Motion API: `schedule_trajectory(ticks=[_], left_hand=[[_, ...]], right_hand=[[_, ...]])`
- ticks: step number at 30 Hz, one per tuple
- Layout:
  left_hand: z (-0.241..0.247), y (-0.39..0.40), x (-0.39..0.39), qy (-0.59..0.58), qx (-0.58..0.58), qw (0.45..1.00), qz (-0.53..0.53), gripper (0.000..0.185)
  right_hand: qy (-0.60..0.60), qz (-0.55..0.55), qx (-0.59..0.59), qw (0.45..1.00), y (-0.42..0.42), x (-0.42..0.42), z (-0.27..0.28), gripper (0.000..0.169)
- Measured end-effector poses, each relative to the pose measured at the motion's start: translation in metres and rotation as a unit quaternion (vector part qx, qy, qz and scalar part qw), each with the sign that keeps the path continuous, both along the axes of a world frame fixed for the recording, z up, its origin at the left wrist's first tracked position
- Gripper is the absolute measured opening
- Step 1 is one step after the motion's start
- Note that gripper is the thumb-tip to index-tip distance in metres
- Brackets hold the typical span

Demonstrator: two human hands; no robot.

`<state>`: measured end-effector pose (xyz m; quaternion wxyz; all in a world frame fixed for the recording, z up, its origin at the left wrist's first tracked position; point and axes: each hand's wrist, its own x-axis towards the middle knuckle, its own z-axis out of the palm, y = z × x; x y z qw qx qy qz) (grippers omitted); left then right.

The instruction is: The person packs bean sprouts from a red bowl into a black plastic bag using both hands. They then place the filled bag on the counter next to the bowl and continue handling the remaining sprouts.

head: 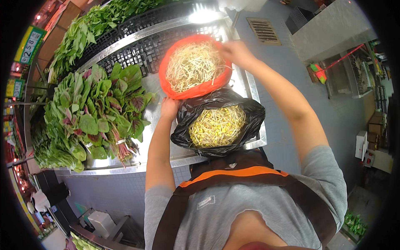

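Observation:
A red plastic bag (192, 92) with its rim folded out stands open on the metal display counter (150, 117). Pale, thin bean sprouts (197, 67) fill it. My left hand (170, 107) grips the bag's near left edge, its fingers partly hidden by the plastic. On the far right side, my right hand (239, 53) holds the rim beside the sprouts, its fingertips blurred. Closer to my body, touching the red bag, sits an open black plastic bag (254, 114) of yellow-headed soybean sprouts (217, 128). Neither hand is on the black bag.
Bunches of red-and-green amaranth (100, 106) lie left on the counter, some tied with bands. Black plastic crates (125, 57) and leafy greens (81, 40) lie behind. A floor drain grate (264, 30) is set in the grey tiled floor (275, 72) at right.

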<state>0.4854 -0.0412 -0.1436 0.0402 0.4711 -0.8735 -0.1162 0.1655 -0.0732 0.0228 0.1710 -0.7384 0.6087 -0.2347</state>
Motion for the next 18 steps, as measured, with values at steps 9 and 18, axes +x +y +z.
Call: schedule_trajectory(ticks=[9, 18], left_hand=[[-0.017, -0.007, -0.003, 0.1, 0.039, 0.99, 0.093, 0.032], [-0.015, 0.01, 0.049, 0.142, 0.009, 0.979, 0.146, 0.012]], right_hand=[[0.116, -0.085, 0.199, 0.969, 0.049, -0.034, -0.146, 0.025], [0.165, -0.084, 0.214, 0.959, 0.06, -0.052, -0.1, 0.016]])
